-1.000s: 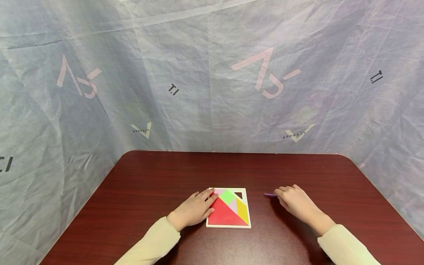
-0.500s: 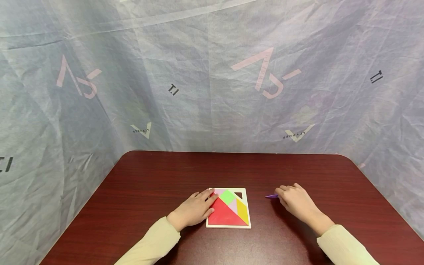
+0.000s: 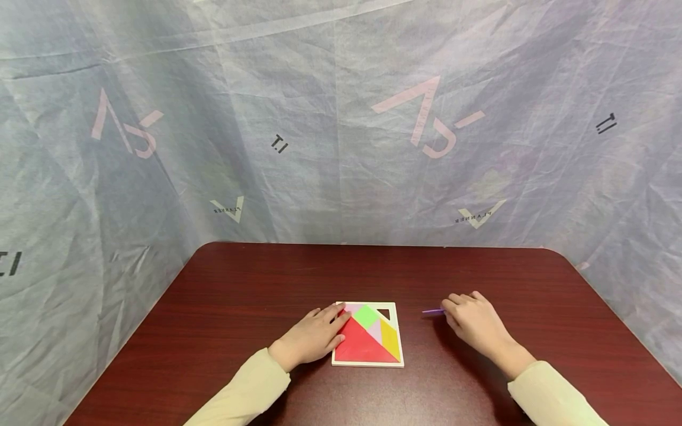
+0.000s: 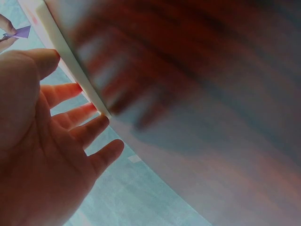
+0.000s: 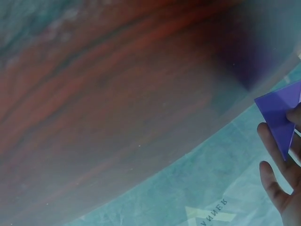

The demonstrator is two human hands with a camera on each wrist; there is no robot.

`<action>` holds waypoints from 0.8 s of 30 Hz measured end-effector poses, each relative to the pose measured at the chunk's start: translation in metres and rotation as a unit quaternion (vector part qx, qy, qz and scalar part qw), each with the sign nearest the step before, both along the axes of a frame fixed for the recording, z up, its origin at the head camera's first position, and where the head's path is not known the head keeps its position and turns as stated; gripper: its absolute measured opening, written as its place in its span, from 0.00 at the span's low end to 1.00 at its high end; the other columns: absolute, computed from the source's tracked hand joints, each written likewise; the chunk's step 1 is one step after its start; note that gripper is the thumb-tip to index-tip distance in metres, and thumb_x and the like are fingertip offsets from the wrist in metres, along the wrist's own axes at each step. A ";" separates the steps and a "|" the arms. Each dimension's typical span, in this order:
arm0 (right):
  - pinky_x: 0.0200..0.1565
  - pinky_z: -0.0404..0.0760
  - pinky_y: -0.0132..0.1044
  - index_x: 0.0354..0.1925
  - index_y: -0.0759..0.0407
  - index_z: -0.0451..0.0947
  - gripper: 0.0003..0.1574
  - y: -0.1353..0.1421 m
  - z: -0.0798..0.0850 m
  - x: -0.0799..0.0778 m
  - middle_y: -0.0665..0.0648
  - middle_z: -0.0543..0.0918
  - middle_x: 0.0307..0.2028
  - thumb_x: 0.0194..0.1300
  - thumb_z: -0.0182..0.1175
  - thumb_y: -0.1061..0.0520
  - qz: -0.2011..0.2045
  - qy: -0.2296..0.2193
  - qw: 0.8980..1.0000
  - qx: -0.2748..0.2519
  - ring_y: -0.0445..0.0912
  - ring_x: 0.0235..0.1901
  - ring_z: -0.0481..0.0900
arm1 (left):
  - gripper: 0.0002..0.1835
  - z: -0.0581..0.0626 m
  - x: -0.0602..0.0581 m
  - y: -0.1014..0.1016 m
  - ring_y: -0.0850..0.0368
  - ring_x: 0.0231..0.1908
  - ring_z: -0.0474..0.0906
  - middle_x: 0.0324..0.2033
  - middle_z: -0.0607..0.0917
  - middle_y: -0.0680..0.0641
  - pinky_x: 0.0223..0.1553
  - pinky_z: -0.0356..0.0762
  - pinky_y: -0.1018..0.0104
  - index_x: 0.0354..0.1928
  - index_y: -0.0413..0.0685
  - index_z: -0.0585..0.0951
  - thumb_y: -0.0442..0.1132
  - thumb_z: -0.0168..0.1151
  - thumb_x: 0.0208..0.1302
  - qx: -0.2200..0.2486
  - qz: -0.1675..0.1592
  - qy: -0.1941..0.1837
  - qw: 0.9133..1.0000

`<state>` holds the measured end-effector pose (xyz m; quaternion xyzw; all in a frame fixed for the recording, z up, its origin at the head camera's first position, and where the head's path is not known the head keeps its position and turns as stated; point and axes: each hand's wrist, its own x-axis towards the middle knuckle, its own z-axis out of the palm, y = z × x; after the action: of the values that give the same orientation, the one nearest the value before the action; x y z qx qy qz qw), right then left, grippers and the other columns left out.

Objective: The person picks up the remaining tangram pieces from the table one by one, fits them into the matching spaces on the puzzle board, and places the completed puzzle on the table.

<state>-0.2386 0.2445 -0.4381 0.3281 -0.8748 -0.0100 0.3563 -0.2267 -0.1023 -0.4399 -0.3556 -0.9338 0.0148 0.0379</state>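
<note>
A square tangram in a white tray (image 3: 367, 364) lies on the table, holding a large red triangle (image 3: 364, 348), a green square (image 3: 366, 316), a yellow parallelogram (image 3: 390, 341) and pink pieces. A dark triangular opening (image 3: 385, 314) shows at its far right corner. My left hand (image 3: 311, 336) rests on the tray's left side with fingers extended; in the left wrist view its fingertips meet the tray's pale edge (image 4: 63, 44). To the right of the tray, my right hand (image 3: 474, 322) pinches a purple triangle piece (image 5: 277, 117), seen nearly edge-on in the head view.
The dark red wooden table (image 3: 266, 275) has rounded far corners. Behind it and along both sides hangs a grey printed cloth (image 3: 341, 177).
My right hand has shifted slightly away and to the left. The purple triangle piece tilted to show more of its face, then turned nearly edge-on again. The left hand and tray stayed put.
</note>
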 end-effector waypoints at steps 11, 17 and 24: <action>0.26 0.62 0.36 0.22 0.54 0.72 0.07 -0.010 0.003 -0.001 0.49 0.75 0.21 0.40 0.59 0.64 0.006 0.013 1.000 -0.008 0.47 0.25 0.70 | 0.25 -0.002 0.000 -0.001 0.50 0.64 0.63 0.64 0.67 0.43 0.59 0.66 0.52 0.64 0.47 0.67 0.49 0.48 0.67 0.006 -0.006 0.007 1.000; 0.26 0.61 0.36 0.22 0.54 0.72 0.05 -0.016 0.002 -0.001 0.49 0.75 0.21 0.42 0.56 0.63 0.015 0.016 1.000 -0.015 0.47 0.24 0.70 | 0.25 -0.002 0.000 -0.001 0.50 0.64 0.63 0.64 0.67 0.43 0.58 0.66 0.52 0.63 0.47 0.67 0.49 0.48 0.67 0.008 -0.008 0.007 1.000; 0.25 0.61 0.35 0.22 0.54 0.72 0.04 -0.026 0.003 0.001 0.48 0.74 0.20 0.43 0.56 0.62 0.016 0.014 1.000 -0.014 0.47 0.23 0.70 | 0.25 -0.002 -0.001 -0.001 0.51 0.64 0.63 0.64 0.66 0.44 0.59 0.66 0.53 0.64 0.48 0.67 0.49 0.48 0.67 -0.001 0.000 0.003 1.000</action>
<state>-0.2380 0.2190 -0.4348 0.3364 -0.8646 0.0037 0.3731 -0.2276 -0.1029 -0.4418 -0.3560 -0.9335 0.0164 0.0402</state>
